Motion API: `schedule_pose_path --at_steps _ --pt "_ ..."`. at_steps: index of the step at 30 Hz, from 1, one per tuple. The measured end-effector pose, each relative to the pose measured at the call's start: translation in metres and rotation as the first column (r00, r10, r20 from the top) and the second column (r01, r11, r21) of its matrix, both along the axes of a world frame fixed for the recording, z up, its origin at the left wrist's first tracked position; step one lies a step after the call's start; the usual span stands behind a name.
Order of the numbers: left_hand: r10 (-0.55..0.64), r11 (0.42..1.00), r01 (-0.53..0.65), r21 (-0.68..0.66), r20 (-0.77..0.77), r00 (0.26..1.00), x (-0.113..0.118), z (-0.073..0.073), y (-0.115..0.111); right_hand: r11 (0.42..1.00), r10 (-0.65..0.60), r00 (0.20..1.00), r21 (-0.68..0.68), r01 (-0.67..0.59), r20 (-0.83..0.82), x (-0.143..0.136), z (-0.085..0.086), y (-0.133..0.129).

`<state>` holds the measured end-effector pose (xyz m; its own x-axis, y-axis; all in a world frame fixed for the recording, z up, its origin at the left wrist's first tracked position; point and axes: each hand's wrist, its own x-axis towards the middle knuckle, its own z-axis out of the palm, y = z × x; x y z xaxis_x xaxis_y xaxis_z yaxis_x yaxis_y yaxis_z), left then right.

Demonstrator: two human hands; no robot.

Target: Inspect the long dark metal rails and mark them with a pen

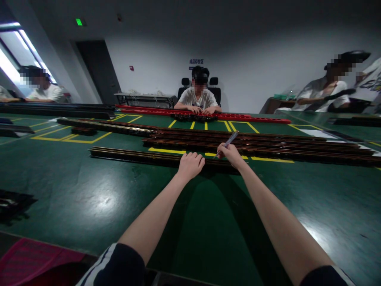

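Observation:
A long, dark channel-like strip (133, 156) lies across the green table in front of me. My left hand (192, 164) rests on it, fingers curled over its top and far edge. To the right, my right hand (228, 154) pinches a slim, pale pen-like tool (231, 138), tilted with its thin point down at the strip. Whether the point touches the strip I cannot tell. Just beyond both hands lies a bundle of long, dark brown glossy strips (274, 143), running off to the right.
Yellow tape lines (166, 151) mark the green table (89, 214). Dark pieces (14, 204) lie at the near left. Across the table a person (198, 97) handles long red strips (253, 118). Other people sit at left and right. White paper (321, 134) lies at the right.

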<state>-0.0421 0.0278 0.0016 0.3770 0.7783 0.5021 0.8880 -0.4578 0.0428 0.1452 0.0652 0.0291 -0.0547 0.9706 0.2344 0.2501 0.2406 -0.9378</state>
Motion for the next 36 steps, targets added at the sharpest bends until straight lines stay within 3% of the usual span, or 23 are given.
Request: schedule_pose_path --at_steps 6,16,28,36 --pt "0.008 1.0 -0.007 -0.023 0.023 1.0 0.0 0.001 0.0 0.997 0.074 0.997 -0.018 -0.074 -0.02 0.001 0.001 -0.002" --pt "0.023 0.999 -0.021 -0.03 0.061 0.998 0.001 -0.001 0.004 0.998 0.068 0.998 0.001 -0.068 0.008 0.001 0.001 -0.003" --pt "0.155 0.988 -0.155 0.003 0.033 0.987 -0.008 0.005 0.002 0.986 0.157 0.986 0.04 -0.159 0.047 -0.01 0.005 -0.007" --pt "0.15 0.988 -0.151 0.015 0.045 0.988 -0.009 0.003 0.002 0.993 0.109 0.993 0.034 -0.111 0.047 -0.008 0.0 -0.004"
